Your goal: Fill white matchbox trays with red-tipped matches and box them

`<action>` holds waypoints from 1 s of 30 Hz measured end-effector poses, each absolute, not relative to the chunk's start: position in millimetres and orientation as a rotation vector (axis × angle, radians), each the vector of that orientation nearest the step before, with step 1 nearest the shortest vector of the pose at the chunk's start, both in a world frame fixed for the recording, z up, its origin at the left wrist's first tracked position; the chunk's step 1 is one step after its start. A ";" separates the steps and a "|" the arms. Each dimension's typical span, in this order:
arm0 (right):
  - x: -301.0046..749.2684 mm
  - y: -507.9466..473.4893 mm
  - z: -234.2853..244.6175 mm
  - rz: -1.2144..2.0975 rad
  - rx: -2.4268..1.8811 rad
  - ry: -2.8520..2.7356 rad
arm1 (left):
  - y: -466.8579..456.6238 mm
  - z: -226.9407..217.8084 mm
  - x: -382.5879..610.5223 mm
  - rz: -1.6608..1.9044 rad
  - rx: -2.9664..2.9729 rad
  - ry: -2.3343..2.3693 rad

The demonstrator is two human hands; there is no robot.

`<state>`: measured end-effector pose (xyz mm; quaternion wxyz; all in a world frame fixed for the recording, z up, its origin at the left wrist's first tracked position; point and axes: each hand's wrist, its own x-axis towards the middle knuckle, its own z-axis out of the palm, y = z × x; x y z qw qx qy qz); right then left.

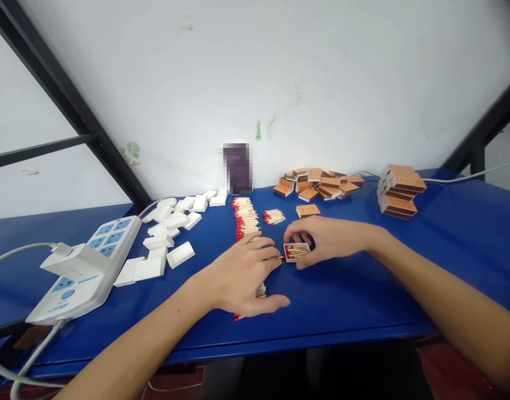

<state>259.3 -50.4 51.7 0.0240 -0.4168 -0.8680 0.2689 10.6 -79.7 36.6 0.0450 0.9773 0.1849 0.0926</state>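
Observation:
My left hand lies palm down over a long row of red-tipped matches, its fingers stretched out and the thumb apart. By its fingertips a single match points toward a small white matchbox tray; whether the fingers touch it, I cannot tell. Several matches fill part of that tray. My right hand grips the tray between thumb and fingers from its right side. Part of the row is hidden under my left hand. Behind the tray lie a small pile of matches and an orange matchbox.
Several white trays lie at left beside a power strip with a plugged-in adapter. Orange matchboxes are heaped at the back, with a stack farther right. A pixelated purple thing leans on the wall. The blue table ends in front.

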 end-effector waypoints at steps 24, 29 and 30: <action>245.9 -49.7 50.7 1.007 -0.942 -2.296 | -76.8 34.5 8.5 0.867 2.513 0.461; 245.5 -46.0 47.4 1.151 -1.033 -2.201 | -77.2 35.3 9.7 0.835 2.521 0.453; 246.4 -45.8 47.6 1.176 -1.037 -2.198 | -77.4 35.0 9.7 0.819 2.537 0.475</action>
